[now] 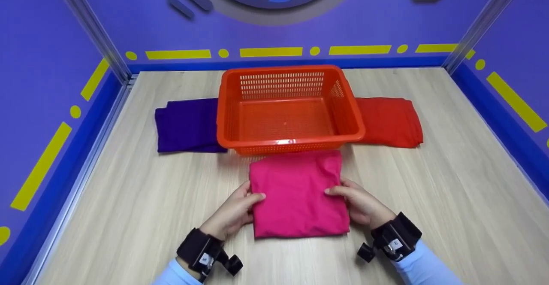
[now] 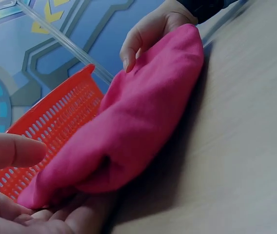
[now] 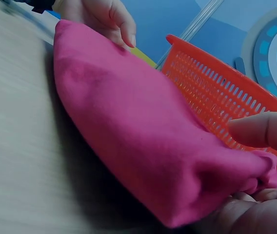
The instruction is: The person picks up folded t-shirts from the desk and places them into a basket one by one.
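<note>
A folded pink cloth (image 1: 300,197) is held level by its two sides, in front of an orange plastic basket (image 1: 291,144). My left hand (image 1: 235,210) grips its left edge, thumb over the top and fingers underneath. On the opposite edge, my right hand (image 1: 362,201) holds it the same way. Both wrist views show fingers under the cloth (image 2: 128,122), and a dark shadow lies along its near side. Loose folds bunch up beside the right fingers in the right wrist view, where the cloth (image 3: 124,117) sags a little at its corner.
Folded purple cloth (image 1: 186,126) lies left of the basket, and folded red cloth (image 1: 390,122) lies to its right. Purple-blue panels (image 1: 171,27) with yellow marks wall in the wooden table (image 1: 128,199) at the back and sides.
</note>
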The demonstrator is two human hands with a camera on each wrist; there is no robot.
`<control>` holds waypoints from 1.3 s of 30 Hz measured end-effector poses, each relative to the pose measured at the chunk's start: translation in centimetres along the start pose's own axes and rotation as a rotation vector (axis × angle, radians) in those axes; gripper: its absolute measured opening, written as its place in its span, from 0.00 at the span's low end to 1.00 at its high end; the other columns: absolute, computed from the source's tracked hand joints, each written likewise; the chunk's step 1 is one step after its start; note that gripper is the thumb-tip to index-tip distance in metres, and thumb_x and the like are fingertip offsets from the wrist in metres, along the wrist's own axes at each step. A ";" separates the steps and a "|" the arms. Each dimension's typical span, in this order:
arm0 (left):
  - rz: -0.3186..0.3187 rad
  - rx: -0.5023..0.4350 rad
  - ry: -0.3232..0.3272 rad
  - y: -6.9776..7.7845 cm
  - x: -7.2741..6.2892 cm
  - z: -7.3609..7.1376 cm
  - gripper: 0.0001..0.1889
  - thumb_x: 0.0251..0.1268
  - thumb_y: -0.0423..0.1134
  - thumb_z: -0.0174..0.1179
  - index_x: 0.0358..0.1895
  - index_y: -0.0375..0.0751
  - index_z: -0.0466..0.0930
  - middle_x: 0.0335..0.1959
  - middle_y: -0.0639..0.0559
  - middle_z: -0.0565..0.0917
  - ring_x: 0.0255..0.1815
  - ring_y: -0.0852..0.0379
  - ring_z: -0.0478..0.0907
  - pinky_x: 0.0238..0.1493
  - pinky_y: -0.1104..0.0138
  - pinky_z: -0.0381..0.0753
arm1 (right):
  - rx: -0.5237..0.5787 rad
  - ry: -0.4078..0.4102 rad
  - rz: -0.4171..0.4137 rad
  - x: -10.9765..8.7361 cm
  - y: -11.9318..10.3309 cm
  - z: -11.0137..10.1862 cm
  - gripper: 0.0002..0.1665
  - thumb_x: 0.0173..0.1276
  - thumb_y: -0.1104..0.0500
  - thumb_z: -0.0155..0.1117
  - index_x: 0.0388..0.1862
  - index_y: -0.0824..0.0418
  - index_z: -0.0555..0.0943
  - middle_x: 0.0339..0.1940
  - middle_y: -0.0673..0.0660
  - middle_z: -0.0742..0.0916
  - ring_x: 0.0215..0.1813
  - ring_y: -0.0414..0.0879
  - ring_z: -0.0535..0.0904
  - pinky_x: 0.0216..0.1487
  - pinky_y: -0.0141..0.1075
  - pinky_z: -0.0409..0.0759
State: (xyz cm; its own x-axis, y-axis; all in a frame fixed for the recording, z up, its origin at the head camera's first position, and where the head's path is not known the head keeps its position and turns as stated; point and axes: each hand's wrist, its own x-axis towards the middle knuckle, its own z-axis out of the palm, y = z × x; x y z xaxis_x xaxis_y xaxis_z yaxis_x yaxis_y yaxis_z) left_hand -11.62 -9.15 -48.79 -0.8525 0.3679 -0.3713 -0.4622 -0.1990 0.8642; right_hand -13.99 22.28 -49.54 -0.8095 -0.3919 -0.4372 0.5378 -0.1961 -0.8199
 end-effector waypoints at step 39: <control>0.004 0.094 -0.156 3.6 -3.5 1.9 0.30 0.73 0.34 0.56 0.71 0.30 0.53 0.49 0.42 0.84 0.42 0.49 0.87 0.42 0.54 0.88 | -0.085 -0.264 -0.073 -4.9 -4.0 0.9 0.21 0.76 0.69 0.54 0.66 0.66 0.67 0.50 0.58 0.85 0.51 0.48 0.85 0.54 0.41 0.84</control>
State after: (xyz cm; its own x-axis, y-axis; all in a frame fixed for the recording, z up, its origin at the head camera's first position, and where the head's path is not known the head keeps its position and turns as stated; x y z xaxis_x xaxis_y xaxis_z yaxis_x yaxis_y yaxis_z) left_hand -9.81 -9.39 -43.75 -0.8026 0.5051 -0.3172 -0.4281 -0.1175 0.8961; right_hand -11.97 24.14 -43.80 -0.7497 -0.6026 -0.2734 0.4495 -0.1604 -0.8788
